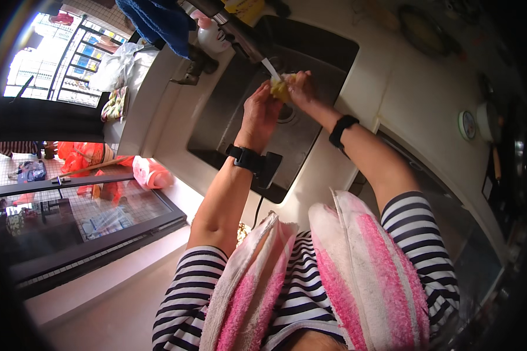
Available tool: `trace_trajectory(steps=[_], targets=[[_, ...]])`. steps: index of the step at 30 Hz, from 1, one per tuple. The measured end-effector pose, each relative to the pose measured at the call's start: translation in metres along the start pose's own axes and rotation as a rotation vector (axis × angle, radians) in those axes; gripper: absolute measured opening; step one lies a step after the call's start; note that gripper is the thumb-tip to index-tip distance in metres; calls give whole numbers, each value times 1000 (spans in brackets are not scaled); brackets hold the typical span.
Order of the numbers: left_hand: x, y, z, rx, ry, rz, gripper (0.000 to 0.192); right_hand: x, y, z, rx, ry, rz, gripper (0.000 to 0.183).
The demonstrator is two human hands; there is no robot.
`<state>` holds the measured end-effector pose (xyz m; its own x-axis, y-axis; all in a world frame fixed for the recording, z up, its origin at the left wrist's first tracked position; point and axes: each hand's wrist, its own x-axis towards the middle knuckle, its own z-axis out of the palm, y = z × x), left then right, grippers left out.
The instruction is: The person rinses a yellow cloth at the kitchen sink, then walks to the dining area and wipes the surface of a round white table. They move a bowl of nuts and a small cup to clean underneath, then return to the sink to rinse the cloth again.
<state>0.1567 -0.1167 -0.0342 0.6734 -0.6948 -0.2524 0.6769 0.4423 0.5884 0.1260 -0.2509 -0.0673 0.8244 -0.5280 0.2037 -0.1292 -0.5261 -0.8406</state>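
Observation:
Water runs from the dark metal faucet (246, 37) onto a small yellowish-green piece of food or sponge (280, 91); which of these it is I cannot tell. My left hand (261, 115) grips its left side, the fingers bent against it. On the other side my right hand (302, 91) holds it too, fingertips curled close to the stream. Both hands are above the dark rectangular sink basin (232, 115), near its drain. A black band with a device sits on my left wrist, and a black band on my right one.
Left of the faucet hangs a blue cloth (160, 22), beside a white bottle (211, 37). A dark metal valve (194, 66) stands at the sink's left rim. On the counter at the right are a round green-rimmed container (467, 125) and a pan (424, 30).

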Motion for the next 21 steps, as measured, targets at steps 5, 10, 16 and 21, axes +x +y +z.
trace_trajectory(steps=[5,10,16,21], targets=[[0,1,-2,23,-82,-49,25,-34,-22,51,-23,157,-153,39],[-6,0,-2,117,15,-61,27,-14,-27,24,-47,207,-305,20],[-12,13,8,343,190,-20,28,-1,-4,12,440,-44,248,30],[-11,21,2,524,186,-116,31,9,5,-4,519,-123,-425,21]])
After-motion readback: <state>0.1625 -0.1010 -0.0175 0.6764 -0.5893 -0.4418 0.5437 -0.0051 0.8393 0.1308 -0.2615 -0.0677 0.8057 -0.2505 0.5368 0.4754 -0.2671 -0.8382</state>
